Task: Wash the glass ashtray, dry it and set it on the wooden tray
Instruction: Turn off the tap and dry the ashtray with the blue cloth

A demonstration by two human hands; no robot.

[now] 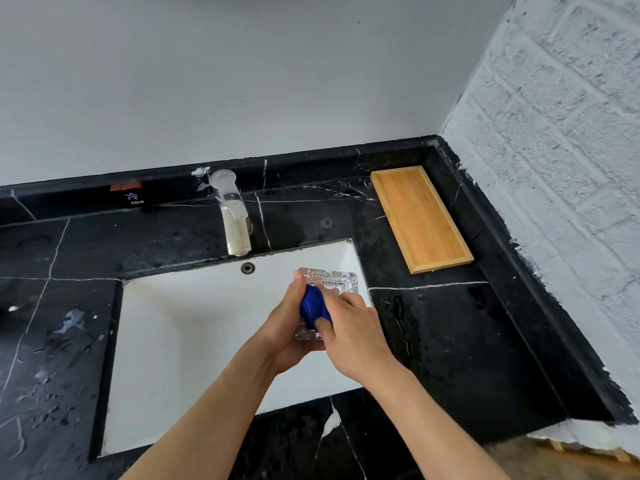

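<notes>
A square cut-glass ashtray (332,280) is held tilted over the right side of the white sink (194,327). My left hand (289,327) grips it from the left and underneath. My right hand (349,327) presses a bunched blue cloth (313,306) into the ashtray's hollow. The lower part of the ashtray is hidden by both hands. A rectangular wooden tray (420,220) lies on the black counter to the right of the sink, near the corner, with nothing in it.
A chrome tap (233,216) stands behind the sink; no water runs from it. The black marble counter (450,341) is wet in places. A white wall lies behind and a rough white brick wall (561,150) on the right.
</notes>
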